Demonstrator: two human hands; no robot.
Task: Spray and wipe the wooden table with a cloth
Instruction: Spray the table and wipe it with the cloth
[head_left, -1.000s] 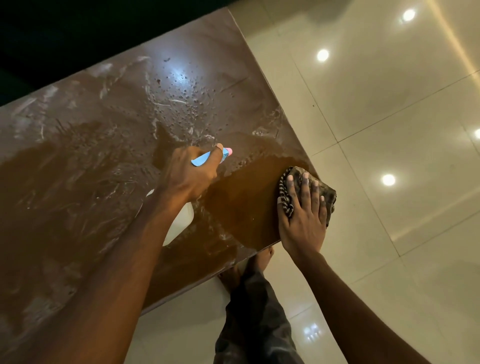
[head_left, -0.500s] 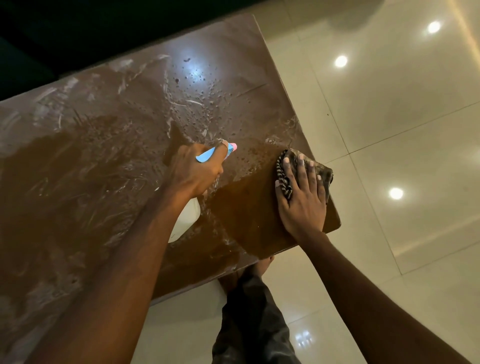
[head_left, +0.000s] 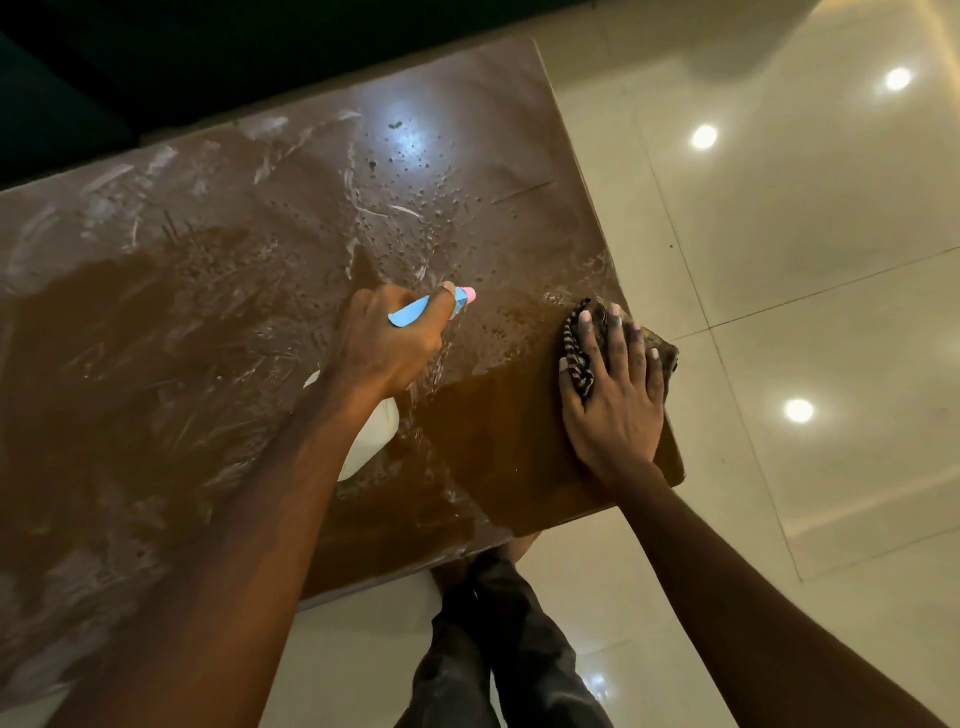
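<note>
The brown wooden table fills the left and middle of the view, its top wet with droplets and pale smears. My left hand grips a spray bottle with a white body and a blue and pink head, held over the table's middle right. My right hand presses flat, fingers spread, on a dark patterned cloth at the table's right edge, near the near-right corner. A darker wiped patch lies between the two hands.
Glossy cream floor tiles with ceiling-light reflections lie to the right and in front of the table. My legs in dark trousers stand at the table's near edge. Darkness lies beyond the far edge.
My right hand has slid the cloth away from me along the table's right edge, widening the wiped patch. The left hand keeps its hold on the bottle.
</note>
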